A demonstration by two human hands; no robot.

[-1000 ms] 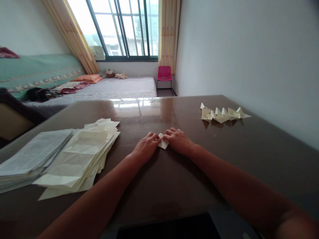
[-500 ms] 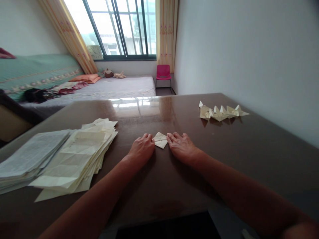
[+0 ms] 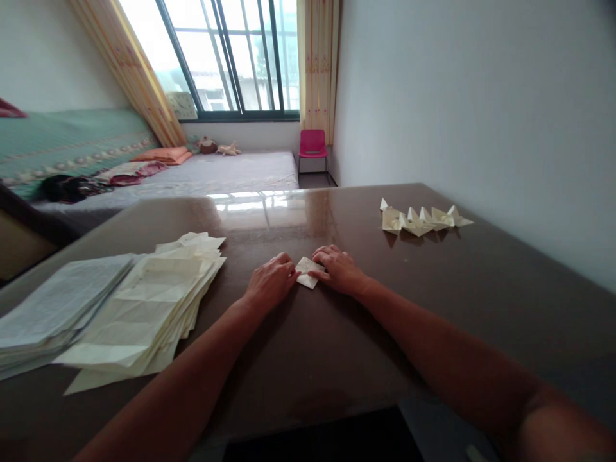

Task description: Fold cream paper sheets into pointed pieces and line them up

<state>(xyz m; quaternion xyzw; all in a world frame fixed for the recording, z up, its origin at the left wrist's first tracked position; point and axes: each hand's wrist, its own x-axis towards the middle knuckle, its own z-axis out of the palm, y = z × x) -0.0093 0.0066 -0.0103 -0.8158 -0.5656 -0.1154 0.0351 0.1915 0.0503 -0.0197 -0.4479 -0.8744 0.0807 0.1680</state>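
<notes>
A small cream square of folded paper (image 3: 307, 280) lies on the brown table, turned with a corner toward me and creases across its face. At its left corner, my left hand (image 3: 273, 277) has curled fingers and thumb closed on the edge. From the right, my right hand (image 3: 338, 269) grips the same paper: the thumb rests on its face and the bent fingers are at its upper right edge. The fingers cover part of the right side. Several folded paper boats (image 3: 423, 221) stand in a cluster toward the table's far right.
On the table's left lie a stack of creased cream sheets (image 3: 139, 308) and a stack of greyish printed sheets (image 3: 58, 298). The glossy table (image 3: 308, 346) reaches close to the white wall on the right. Beyond are a bed (image 3: 240, 170) and a pink chair (image 3: 312, 144).
My right hand has shifted left and slightly farther away, bringing its thumb over the paper's face. My left hand stays at the left corner. The view has moved slightly.
</notes>
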